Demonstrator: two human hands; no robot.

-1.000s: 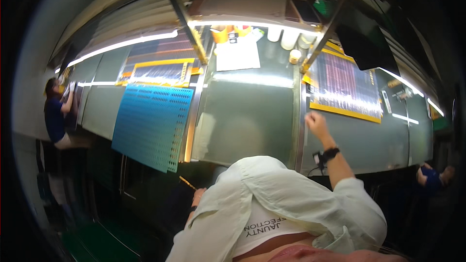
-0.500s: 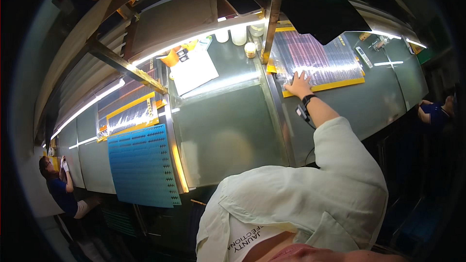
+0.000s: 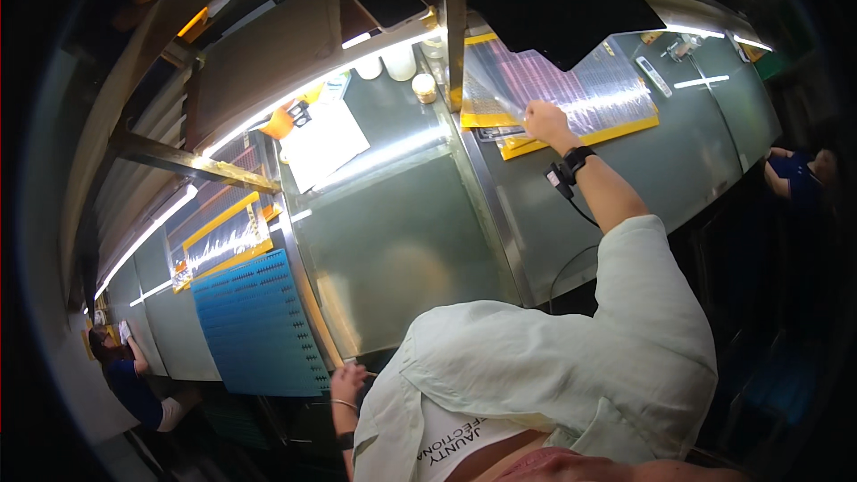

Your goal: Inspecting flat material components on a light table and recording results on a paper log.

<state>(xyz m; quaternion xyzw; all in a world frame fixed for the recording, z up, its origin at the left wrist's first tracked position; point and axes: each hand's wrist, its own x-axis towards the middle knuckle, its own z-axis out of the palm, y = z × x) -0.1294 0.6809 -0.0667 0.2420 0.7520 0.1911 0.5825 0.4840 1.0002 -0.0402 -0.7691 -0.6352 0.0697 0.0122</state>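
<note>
My right hand (image 3: 546,123) is closed on the edge of a clear film sheet with yellow borders (image 3: 489,89). That sheet's left part is raised and bent, shining under the lamp. Beneath and to its right lies another yellow-bordered film sheet (image 3: 616,129), with fine dark and pinkish rows. A dark patterned edge shows under the lifted part. My left hand (image 3: 348,382) is low near the bench's front edge, just right of a blue perforated sheet (image 3: 250,326). Its fingers are loosely bent and apart, with nothing visible in them.
A metal post (image 3: 453,27) and a dark hanging panel (image 3: 562,9) stand close to my right hand. White paper (image 3: 326,147), a small jar (image 3: 424,87) and a phone (image 3: 388,2) are farther left. Co-workers sit at far left (image 3: 134,384) and far right (image 3: 794,174).
My right hand has gone from lying spread on the film to gripping its edge, and the film's left part has lifted. My left hand has come into view. The view has shifted slightly.
</note>
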